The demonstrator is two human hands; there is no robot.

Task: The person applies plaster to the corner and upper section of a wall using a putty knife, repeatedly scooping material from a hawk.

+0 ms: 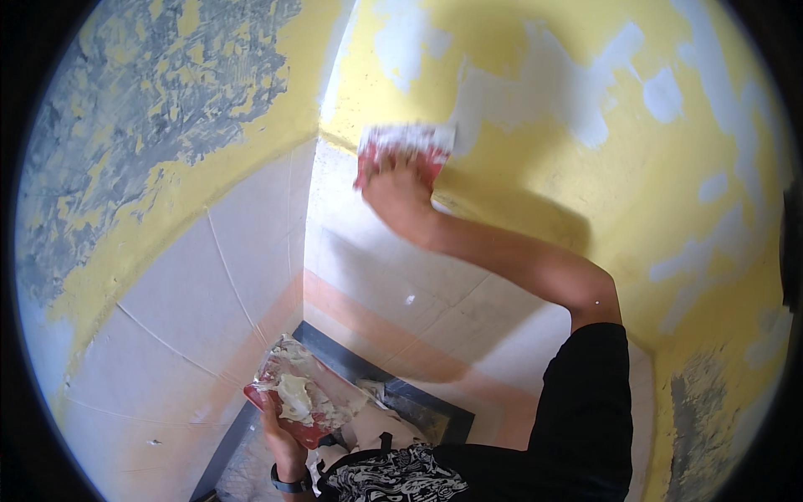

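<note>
My right hand (400,194) is wrapped around a wide red putty spreader (437,161) smeared with white putty. Its whitish edge lies at the yellow wall (510,159), just right of the corner and above the tiles. Pale putty patches (544,88) mark that wall to the right of the spreader. Low in front of my body, my left hand (286,450) grips a second wide red putty spreader (345,391) from below. A thick dollop of white putty (294,396) rests on it, and dried smears cover the rest of its face.
The left wall (159,109) carries rough grey-blue coating over yellow. Pale wall tiles (401,284) with a pinkish band run along the lower part of both walls. A dark floor border (322,339) follows the corner below, by my legs.
</note>
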